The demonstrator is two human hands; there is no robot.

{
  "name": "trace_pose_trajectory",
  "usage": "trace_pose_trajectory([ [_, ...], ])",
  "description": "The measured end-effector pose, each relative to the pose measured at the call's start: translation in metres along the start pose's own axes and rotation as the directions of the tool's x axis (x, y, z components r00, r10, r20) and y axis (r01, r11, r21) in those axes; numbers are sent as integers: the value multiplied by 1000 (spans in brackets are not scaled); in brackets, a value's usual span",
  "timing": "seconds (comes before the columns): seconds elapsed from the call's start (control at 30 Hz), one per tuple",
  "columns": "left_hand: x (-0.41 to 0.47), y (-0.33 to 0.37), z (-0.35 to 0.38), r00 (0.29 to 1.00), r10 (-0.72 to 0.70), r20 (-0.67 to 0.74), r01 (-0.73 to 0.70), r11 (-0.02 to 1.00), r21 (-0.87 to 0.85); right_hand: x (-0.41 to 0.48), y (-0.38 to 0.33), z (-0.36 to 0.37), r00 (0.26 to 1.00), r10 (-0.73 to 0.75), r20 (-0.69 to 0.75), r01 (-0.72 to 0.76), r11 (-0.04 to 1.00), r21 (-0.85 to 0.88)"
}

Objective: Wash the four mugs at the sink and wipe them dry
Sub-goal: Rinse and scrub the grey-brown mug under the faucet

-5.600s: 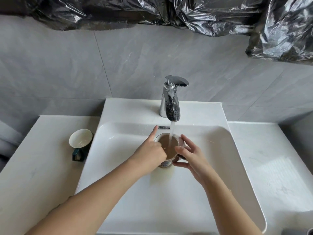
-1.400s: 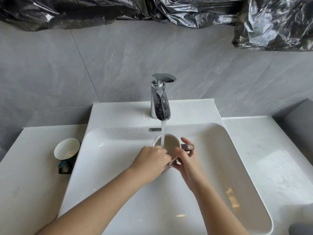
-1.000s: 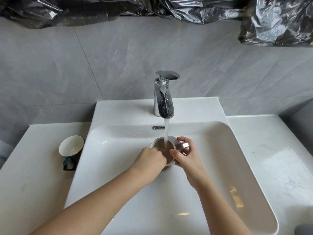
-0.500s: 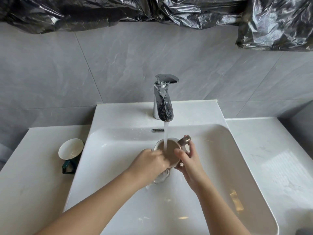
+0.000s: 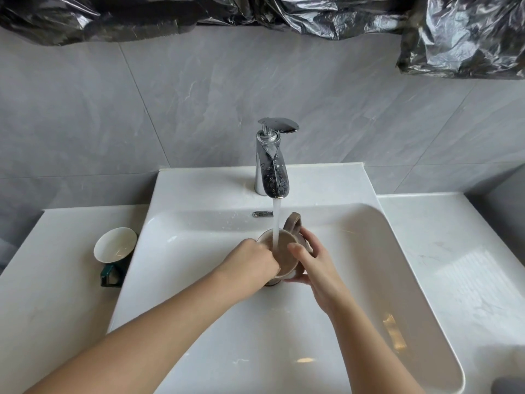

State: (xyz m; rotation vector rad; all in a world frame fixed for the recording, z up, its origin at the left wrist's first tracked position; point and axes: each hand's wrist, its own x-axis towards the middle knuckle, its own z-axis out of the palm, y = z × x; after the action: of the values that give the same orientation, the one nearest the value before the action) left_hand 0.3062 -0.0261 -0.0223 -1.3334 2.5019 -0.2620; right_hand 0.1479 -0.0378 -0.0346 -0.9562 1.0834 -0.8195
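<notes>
A beige mug (image 5: 285,250) is held in the middle of the white sink (image 5: 397,280), under water running from the chrome tap (image 5: 272,163). Its handle (image 5: 293,224) points away from me, toward the tap. My right hand (image 5: 311,260) wraps the mug's right side and holds it. My left hand (image 5: 251,261) is at the mug's left rim, its fingers curled into the opening. A dark green mug with a white inside (image 5: 113,251) stands on the counter left of the sink, handle toward me.
White counter (image 5: 454,251) runs along both sides of the sink. Grey tiled wall behind, with black plastic sheeting (image 5: 460,32) hanging across the top. A dark grey object (image 5: 508,386) shows at the bottom right corner.
The beige mug has been turned in my hands under the stream: its handle swung from pointing right to pointing away, toward the tap. My left hand stays at the rim.
</notes>
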Motion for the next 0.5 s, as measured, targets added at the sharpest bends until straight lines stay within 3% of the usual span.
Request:
trace_pose_trajectory([
  [0.2,3,21,0,980,-84,-181,29,957,-287,-3,5,2,999,36,-24,-30,977,213],
  [0.33,-2,10,-8,985,-154,-83,137,972,-190,-5,3,0,998,56,-27,-53,992,115],
  [0.43,-5,0,-14,994,35,-101,-19,988,155,-5,4,4,998,70,3,-70,997,45],
  [0.5,-5,1,-14,998,39,-58,-27,978,206,-4,4,6,998,65,-1,-65,997,51],
])
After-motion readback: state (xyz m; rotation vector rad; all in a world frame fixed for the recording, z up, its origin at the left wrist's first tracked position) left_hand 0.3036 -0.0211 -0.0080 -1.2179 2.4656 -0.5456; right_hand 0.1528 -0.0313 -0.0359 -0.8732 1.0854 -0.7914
